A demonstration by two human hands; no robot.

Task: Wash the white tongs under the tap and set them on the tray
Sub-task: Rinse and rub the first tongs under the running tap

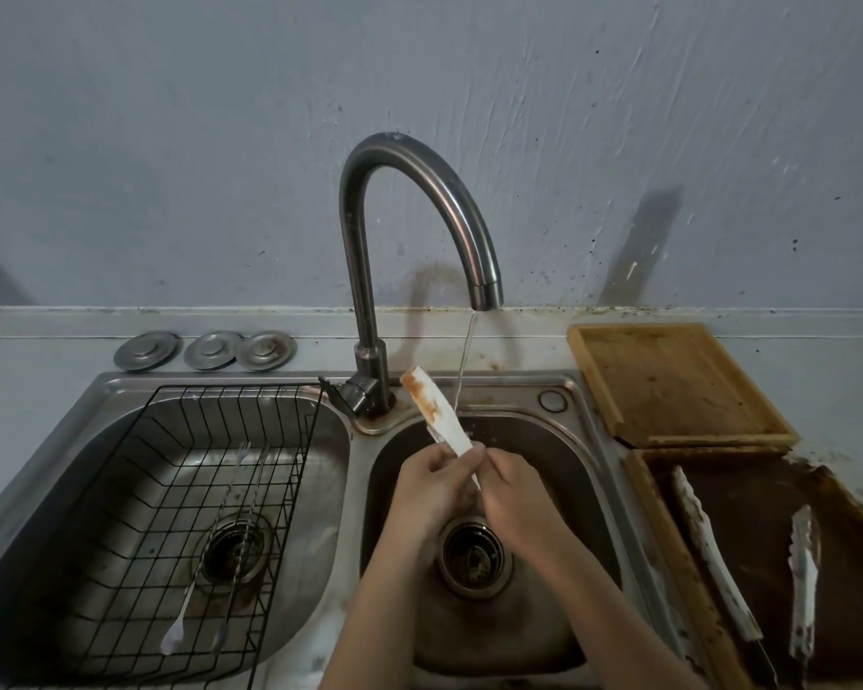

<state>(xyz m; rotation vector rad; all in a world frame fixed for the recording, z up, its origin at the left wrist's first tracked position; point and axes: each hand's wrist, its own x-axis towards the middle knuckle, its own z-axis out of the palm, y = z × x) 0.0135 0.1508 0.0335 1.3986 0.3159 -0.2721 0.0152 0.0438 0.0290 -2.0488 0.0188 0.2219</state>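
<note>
White tongs smeared with brown sauce stick up and to the left over the right sink basin. My left hand grips their lower part. My right hand also holds them from the right, fingertips at the handle. A thin stream of water falls from the curved tap and lands on the tongs' right edge. A clean wooden tray lies on the counter to the right of the sink.
A dirty brown tray at the front right holds two more stained white tongs. The left basin holds a black wire rack with metal forks in it. Three metal sink plugs sit behind it.
</note>
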